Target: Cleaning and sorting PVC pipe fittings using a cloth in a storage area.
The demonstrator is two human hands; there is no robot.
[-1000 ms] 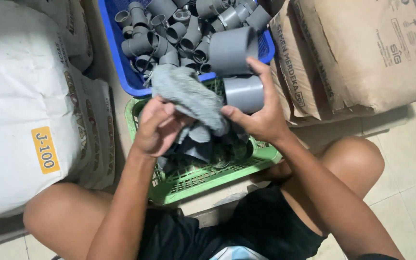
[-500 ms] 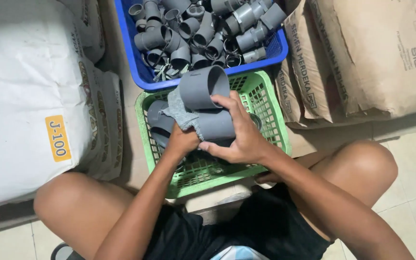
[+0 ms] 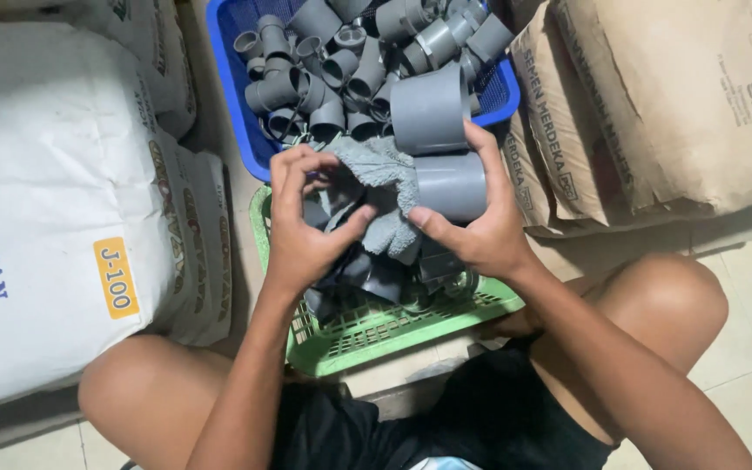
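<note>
Elbow fitting (image 3: 441, 144) raised since earlier, opening up-away; right hand (image 3: 472, 228) gripping.

You are sitting on a pale tiled floor (image 3: 741, 348), bare tile showing at the near right with its grout lines. Directly on it, in front of you, rests a green basket (image 3: 376, 335), and just beyond that, on the far side, a blue basket (image 3: 228, 78) full of grey pipe fittings (image 3: 324, 70); the two baskets overlap at their edges. To your left a white sack (image 3: 54, 200) lies flat on the floor, close against the baskets. To your right brown paper sacks (image 3: 654, 104) lie stacked, their near edges over the tile.
</note>
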